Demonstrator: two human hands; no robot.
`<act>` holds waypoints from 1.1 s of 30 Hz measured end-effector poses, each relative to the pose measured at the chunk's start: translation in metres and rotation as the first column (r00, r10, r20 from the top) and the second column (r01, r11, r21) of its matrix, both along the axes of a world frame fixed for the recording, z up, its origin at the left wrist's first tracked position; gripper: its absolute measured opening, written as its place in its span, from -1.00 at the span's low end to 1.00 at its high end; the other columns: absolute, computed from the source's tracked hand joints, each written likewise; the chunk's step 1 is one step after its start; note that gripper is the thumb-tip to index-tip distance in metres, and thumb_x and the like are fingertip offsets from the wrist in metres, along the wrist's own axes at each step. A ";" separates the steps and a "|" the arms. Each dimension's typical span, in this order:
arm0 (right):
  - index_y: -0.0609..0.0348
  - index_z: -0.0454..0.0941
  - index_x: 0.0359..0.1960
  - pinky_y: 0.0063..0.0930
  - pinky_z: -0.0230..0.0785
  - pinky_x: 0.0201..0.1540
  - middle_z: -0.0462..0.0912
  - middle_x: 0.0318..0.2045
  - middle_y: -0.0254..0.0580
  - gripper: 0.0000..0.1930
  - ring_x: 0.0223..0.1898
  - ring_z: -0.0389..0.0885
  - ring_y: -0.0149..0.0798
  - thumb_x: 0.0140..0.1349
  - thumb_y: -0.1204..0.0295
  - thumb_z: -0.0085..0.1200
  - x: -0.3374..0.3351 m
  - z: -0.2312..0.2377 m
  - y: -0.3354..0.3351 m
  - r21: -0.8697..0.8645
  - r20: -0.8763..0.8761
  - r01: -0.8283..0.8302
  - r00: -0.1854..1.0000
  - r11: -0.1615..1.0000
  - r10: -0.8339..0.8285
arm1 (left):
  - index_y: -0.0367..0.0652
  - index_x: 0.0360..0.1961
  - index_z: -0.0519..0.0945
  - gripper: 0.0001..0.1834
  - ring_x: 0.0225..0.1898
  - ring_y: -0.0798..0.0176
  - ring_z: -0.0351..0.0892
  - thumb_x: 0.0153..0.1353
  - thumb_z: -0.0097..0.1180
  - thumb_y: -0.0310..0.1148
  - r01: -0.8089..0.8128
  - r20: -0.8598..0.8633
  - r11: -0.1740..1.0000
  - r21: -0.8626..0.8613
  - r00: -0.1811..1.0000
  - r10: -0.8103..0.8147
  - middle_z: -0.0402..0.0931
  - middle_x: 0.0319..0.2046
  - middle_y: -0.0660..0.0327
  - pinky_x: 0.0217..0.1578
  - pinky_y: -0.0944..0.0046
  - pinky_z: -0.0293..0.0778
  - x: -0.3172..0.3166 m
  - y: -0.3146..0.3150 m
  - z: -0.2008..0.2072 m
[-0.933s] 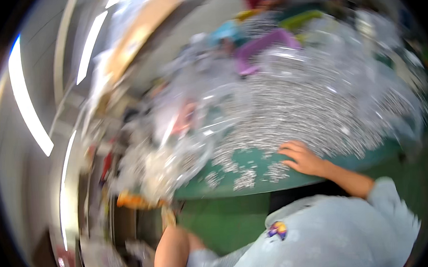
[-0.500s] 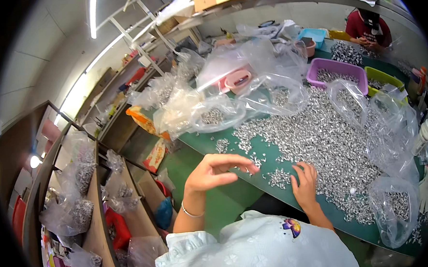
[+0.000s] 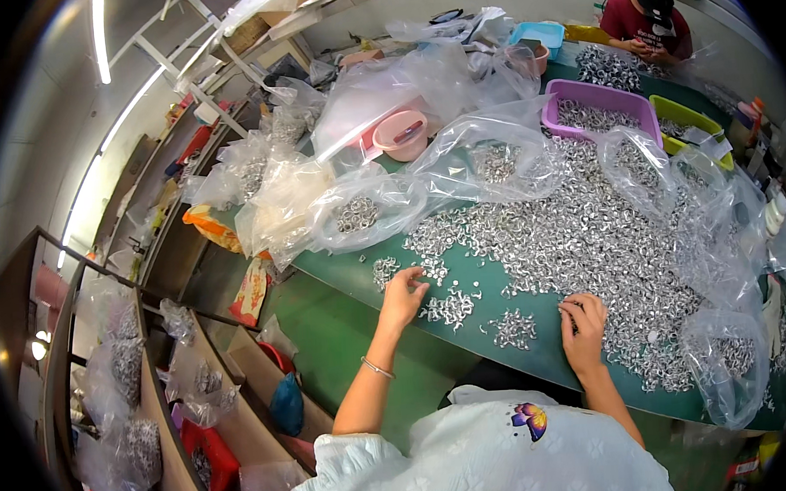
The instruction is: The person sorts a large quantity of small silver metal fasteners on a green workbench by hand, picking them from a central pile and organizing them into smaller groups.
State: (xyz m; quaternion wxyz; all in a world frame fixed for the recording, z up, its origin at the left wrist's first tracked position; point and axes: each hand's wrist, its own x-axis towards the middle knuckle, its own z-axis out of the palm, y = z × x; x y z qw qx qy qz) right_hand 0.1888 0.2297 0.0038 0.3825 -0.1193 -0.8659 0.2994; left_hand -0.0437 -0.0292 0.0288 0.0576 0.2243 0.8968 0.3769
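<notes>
Small metal piles (image 3: 450, 307) lie along the bench (image 3: 337, 273) edge, likely for easy reach by the half-curled left hand (image 3: 403, 297) and curled right hand (image 3: 584, 329), contents unclear.

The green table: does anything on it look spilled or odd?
Perhaps the metal parts: many lie loose across the table, outside the purple bin, so they look spilled. Whether by accident, I can't tell.

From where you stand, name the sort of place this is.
Likely a small-parts workshop: loose metal pieces heaped on a green table, clear bags of similar pieces, and crowded shelves.
</notes>
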 end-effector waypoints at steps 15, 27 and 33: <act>0.19 0.54 -0.13 -0.27 0.21 0.03 0.51 -0.06 -0.16 -0.70 -0.01 0.42 -0.11 0.06 0.46 0.22 -0.126 0.036 -0.034 0.077 0.383 -0.321 0.883 0.944 0.269 | -0.26 -0.03 0.54 -0.57 -0.37 0.27 0.51 0.02 0.21 -0.72 0.168 -0.088 0.967 0.192 0.984 -0.154 0.46 -0.21 0.13 -0.44 0.35 0.46 -0.012 0.031 -0.034; 0.16 0.58 -0.23 -0.14 0.16 0.09 0.48 -0.02 -0.17 -0.81 0.07 0.38 -0.05 0.08 0.48 0.17 -0.169 0.025 -0.029 0.224 0.394 -0.382 0.877 0.897 0.275 | -0.33 -0.04 0.52 -0.66 -0.03 -0.08 0.42 0.10 0.12 -0.64 0.018 -0.274 0.999 0.029 0.962 -0.010 0.41 -0.03 0.00 0.01 0.09 0.37 -0.007 -0.006 -0.015; 0.18 0.56 -0.29 -0.24 0.22 0.04 0.48 -0.07 -0.15 -0.83 0.03 0.38 -0.06 0.06 0.48 0.18 -0.183 0.005 -0.039 0.262 0.443 -0.448 0.843 0.855 0.307 | -0.35 -0.22 0.56 -0.82 -0.16 -0.03 0.45 0.10 0.13 -0.63 0.072 -0.231 0.995 0.076 0.971 -0.052 0.44 -0.19 0.03 -0.14 0.11 0.41 -0.014 0.002 -0.030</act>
